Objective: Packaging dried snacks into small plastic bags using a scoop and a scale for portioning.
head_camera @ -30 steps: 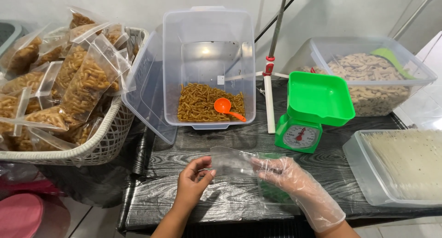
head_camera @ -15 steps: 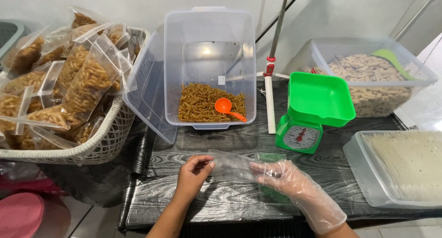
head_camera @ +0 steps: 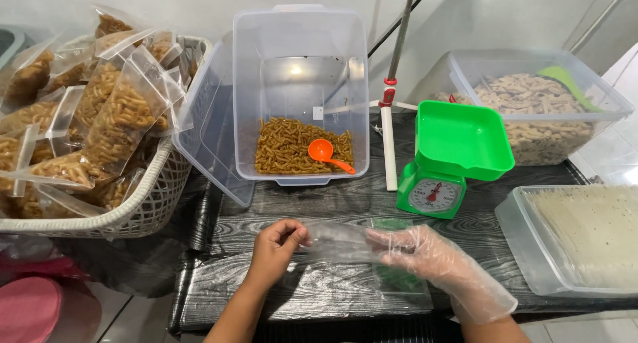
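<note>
A small clear plastic bag point(head_camera: 339, 240) is being held just above the dark wood-grain desk point(head_camera: 299, 290), near the front edge, at about 6 o'clock from the tilted clear bin point(head_camera: 299, 51) of brown curled snacks point(head_camera: 286, 147). Its left edge is being pinched by the bare left hand point(head_camera: 276, 250), thumb and fingertips pressed together on the film; its right edge is being pinched by the right hand point(head_camera: 425, 253), which is covered by a loose transparent glove. The bag is judged to be in the course of being opened at its mouth, and this is best done by the two walls being rubbed apart gently between the fingertips, so that the thin film is not being torn or creased. An orange scoop point(head_camera: 325, 154) is lying in the snacks at 12 o'clock from the hands. A green kitchen scale point(head_camera: 445, 164) is standing at 1 o'clock, well apart from the bag. A white basket point(head_camera: 143, 210) of filled bags is sitting at 10 o'clock, and a flat tub point(head_camera: 525, 250) holding more flat bags is lying at 3 o'clock, just beside the gloved hand.
</note>
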